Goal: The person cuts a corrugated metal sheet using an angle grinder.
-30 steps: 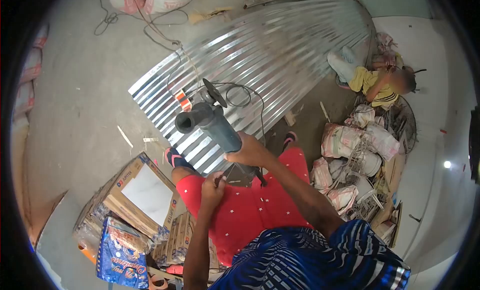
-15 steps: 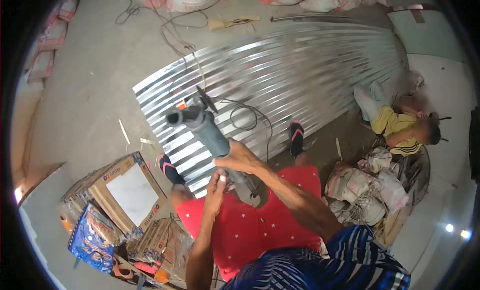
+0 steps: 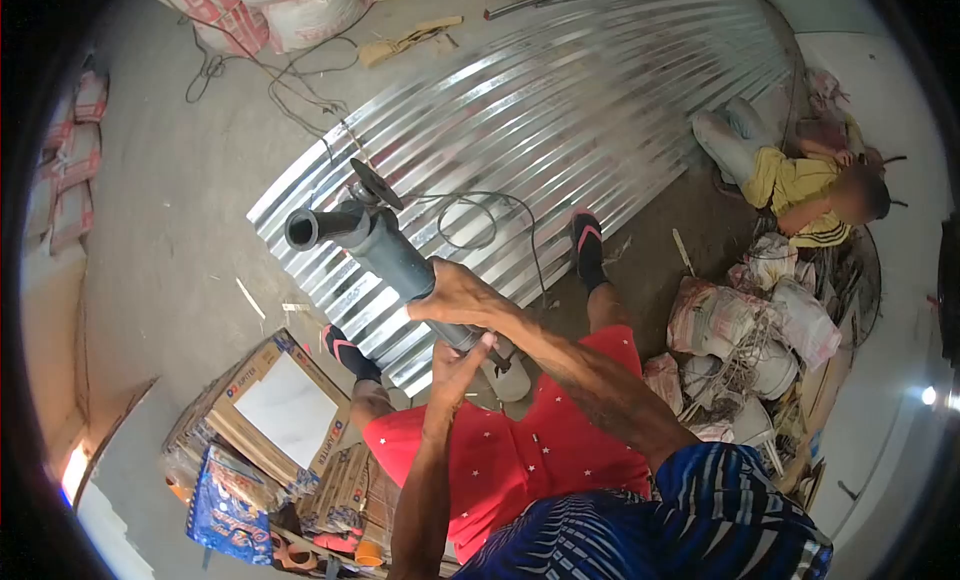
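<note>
A dark grey pipe (image 3: 396, 266) with a branched, open-mouthed fitting (image 3: 325, 225) at its far end slants up and left over a corrugated metal sheet (image 3: 560, 110). My right hand (image 3: 450, 292) is closed round the middle of this pipe. Lower down, my left hand (image 3: 458, 370) grips the near end, its thumb along the side. Just beyond the fitting shows a dark round disc (image 3: 375, 184), apparently of an angle grinder, whose body is mostly hidden behind the pipe. A thin black cable (image 3: 490, 196) loops across the sheet beside it.
A person in a yellow shirt (image 3: 790, 185) is at the right. Below are several stuffed sacks (image 3: 715, 315). Tile cartons (image 3: 270, 410) and a blue packet (image 3: 228, 510) stand at lower left. Full sacks (image 3: 300, 15) and cords (image 3: 290, 75) lie farther off. My feet are on either side of the pipe.
The view has shifted. The pipe has swung a little left, with its open mouth turned more toward me. My left hand has closed further round the pipe's near end.
</note>
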A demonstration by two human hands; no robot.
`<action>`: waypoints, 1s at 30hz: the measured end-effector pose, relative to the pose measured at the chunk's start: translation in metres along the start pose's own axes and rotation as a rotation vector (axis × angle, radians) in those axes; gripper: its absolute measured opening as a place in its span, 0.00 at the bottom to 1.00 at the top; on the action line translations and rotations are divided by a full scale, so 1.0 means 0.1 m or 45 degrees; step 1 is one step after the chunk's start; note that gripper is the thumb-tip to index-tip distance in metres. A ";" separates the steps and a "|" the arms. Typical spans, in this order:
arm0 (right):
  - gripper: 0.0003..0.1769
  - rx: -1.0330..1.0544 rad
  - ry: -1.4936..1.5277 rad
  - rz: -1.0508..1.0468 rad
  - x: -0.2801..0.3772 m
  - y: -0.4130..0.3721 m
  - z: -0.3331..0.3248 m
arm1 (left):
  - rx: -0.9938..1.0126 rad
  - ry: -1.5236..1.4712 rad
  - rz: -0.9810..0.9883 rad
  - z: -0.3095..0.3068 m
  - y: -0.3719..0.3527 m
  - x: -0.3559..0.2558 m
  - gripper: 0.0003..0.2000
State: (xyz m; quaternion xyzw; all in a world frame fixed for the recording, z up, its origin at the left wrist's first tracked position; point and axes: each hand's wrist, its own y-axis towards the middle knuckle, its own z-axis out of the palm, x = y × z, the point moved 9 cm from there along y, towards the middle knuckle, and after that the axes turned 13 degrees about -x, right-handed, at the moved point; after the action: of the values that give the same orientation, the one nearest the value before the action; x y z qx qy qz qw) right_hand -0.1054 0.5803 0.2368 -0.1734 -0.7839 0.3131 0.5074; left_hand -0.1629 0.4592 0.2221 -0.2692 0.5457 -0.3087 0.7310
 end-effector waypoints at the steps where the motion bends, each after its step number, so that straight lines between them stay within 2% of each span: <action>1: 0.29 -0.043 0.014 -0.019 0.02 -0.02 0.01 | 0.041 0.005 0.086 -0.06 -0.02 -0.08 0.13; 2: 0.29 -0.086 0.027 -0.048 0.06 -0.03 0.04 | 0.080 0.010 0.181 -0.11 -0.04 -0.18 0.13; 4: 0.29 -0.120 0.025 -0.121 0.09 -0.04 0.17 | 0.143 -0.069 -0.070 -0.28 -0.07 -0.07 0.17; 6: 0.30 -0.135 0.000 -0.141 0.15 -0.08 0.22 | 0.119 -0.081 -0.127 -0.39 -0.10 -0.05 0.22; 9: 0.31 -0.166 0.008 -0.093 0.30 -0.19 0.25 | 0.140 0.041 -0.006 -0.39 -0.20 -0.26 0.24; 13: 0.33 -0.166 0.010 -0.170 0.29 -0.01 0.29 | -0.236 0.238 0.099 -0.54 0.00 -0.22 0.28; 16: 0.34 -0.090 -0.038 -0.164 0.33 0.16 0.14 | -0.223 0.054 0.106 -0.32 0.14 -0.43 0.32; 17: 0.30 0.016 0.027 -0.102 0.10 0.38 0.18 | -0.196 0.394 -0.078 -0.33 0.25 -0.33 0.34; 18: 0.25 0.007 -0.012 0.031 0.15 0.37 0.04 | -0.051 0.190 0.110 -0.19 0.33 -0.33 0.33; 19: 0.21 0.080 0.146 0.138 -0.03 0.55 0.03 | 0.093 -0.009 0.307 -0.09 0.38 -0.29 0.32; 20: 0.19 0.142 0.268 0.117 0.06 0.58 -0.06 | 0.134 -0.303 0.098 -0.10 0.53 -0.06 0.31; 22: 0.20 0.075 0.346 0.226 -0.01 0.67 -0.38 | 0.227 -0.895 -0.310 -0.12 0.82 0.40 0.28; 24: 0.21 0.015 0.308 0.119 0.05 0.71 -0.81 | -0.198 0.047 -0.091 -0.54 1.53 0.97 0.24; 25: 0.16 -0.074 0.421 0.051 0.00 0.73 -1.00 | -0.395 0.518 0.010 -0.70 1.82 1.11 0.22; 28: 0.18 -0.305 0.464 0.033 -0.27 0.73 -1.59 | -0.217 1.196 0.529 -0.25 2.57 1.00 0.23; 30: 0.20 -0.347 0.483 0.076 -0.75 0.79 -1.88 | -0.057 1.561 0.674 0.21 2.96 0.92 0.20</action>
State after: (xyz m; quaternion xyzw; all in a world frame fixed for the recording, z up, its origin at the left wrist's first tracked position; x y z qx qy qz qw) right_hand 0.0932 0.6544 0.1870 -0.3192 -0.7041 0.1809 0.6080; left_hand -0.0763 0.5885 -0.0473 0.0829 0.9164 -0.2047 0.3339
